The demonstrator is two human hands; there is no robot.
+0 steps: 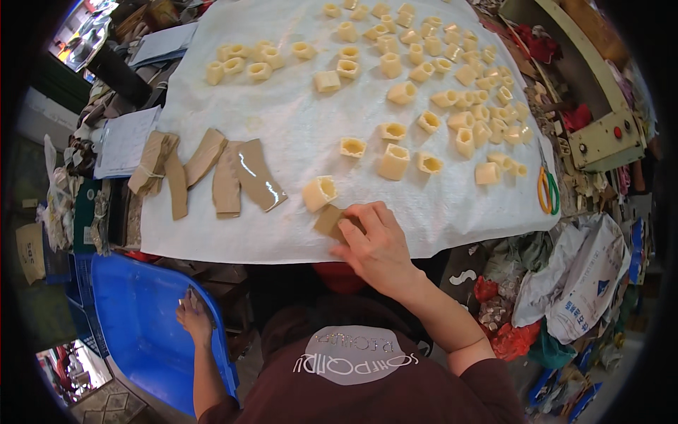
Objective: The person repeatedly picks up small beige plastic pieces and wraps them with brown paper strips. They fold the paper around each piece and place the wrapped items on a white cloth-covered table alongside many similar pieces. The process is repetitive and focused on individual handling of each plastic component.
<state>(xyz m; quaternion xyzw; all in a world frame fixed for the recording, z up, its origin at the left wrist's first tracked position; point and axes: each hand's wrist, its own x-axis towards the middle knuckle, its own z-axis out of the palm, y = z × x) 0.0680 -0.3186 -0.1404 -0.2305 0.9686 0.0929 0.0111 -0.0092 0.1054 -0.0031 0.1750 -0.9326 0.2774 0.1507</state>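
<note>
My right hand (374, 244) is closed on a small flat brown piece (328, 221) near the table's front edge. Just beyond that piece stands a cream-coloured hollow block (320, 193), its open end facing up and right. My left hand (193, 316) is low at the left, over the rim of a blue plastic tub (152, 311). Its fingers are curled around something small and dark that I cannot make out. Several brown strips (226, 180) lie on the left of the white cloth, some bundled together. Many more cream hollow blocks (393, 161) are spread over the cloth.
A white cloth (282, 134) covers the table. Scissors with orange and green handles (549, 191) lie at its right edge. Papers (126, 145) lie at the left. A machine with a red button (609, 138) stands at the right, above white plastic sacks (583, 283).
</note>
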